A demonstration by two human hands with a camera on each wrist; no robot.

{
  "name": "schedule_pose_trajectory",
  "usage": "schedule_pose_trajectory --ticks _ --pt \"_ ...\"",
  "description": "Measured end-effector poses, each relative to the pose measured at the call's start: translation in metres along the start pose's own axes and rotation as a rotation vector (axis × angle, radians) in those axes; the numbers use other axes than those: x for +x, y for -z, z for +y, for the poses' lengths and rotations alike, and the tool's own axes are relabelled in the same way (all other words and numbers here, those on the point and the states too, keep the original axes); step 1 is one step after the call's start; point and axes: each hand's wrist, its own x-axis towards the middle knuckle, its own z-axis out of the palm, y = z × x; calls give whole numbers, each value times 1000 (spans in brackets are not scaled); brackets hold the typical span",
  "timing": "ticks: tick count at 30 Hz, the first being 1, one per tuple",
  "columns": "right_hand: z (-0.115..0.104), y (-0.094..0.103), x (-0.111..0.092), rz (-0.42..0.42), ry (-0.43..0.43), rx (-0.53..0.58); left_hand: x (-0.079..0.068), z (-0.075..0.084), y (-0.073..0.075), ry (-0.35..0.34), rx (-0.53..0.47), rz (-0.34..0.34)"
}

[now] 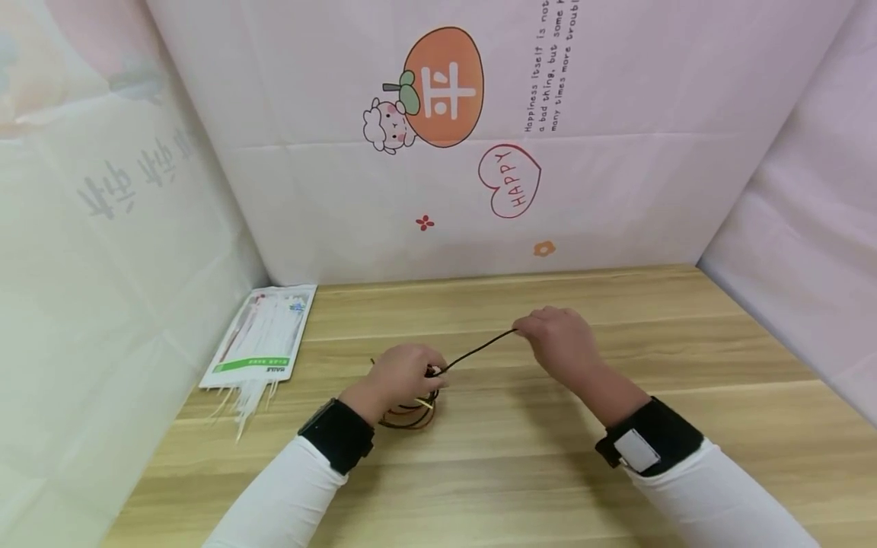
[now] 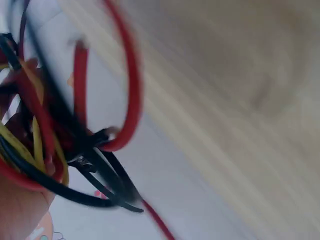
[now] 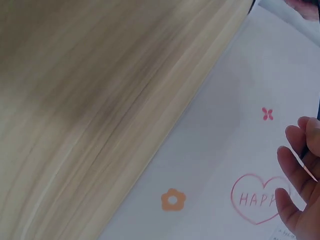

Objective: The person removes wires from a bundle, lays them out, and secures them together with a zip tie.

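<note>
My left hand [image 1: 406, 371] grips a bundle of wires [image 1: 411, 417] over the middle of the table. Red, yellow and black strands of this wire bundle [image 2: 50, 150] loop out from the fingers in the left wrist view, with some cut ends showing. From the bundle a thin black wire [image 1: 479, 349] runs taut up and to the right. Its other end is pinched between the thumb and fingertips of my right hand [image 1: 558, 342], which is higher and farther right. In the right wrist view, the other fingers of the right hand [image 3: 302, 175] are loosely bent.
A white packet [image 1: 256, 331] with a green stripe lies at the table's back left, thin white cable ties [image 1: 248, 399] poking out of its near end. Printed cloth [image 1: 329, 205] hangs behind the wood-grain table [image 1: 479, 487] and along both sides.
</note>
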Motion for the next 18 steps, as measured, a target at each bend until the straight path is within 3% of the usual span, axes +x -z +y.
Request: schedule_pose_trajectory --ticks 3,7,18 --pt "3 3 0 -38 -74 5 -4 -2 2 -33 18 -17" --pt "5 7 -1 -76 -104 8 -4 -1 3 -64 -18 -37" --pt "11 6 -5 -116 -151 7 -2 -4 2 -1 -32 5"
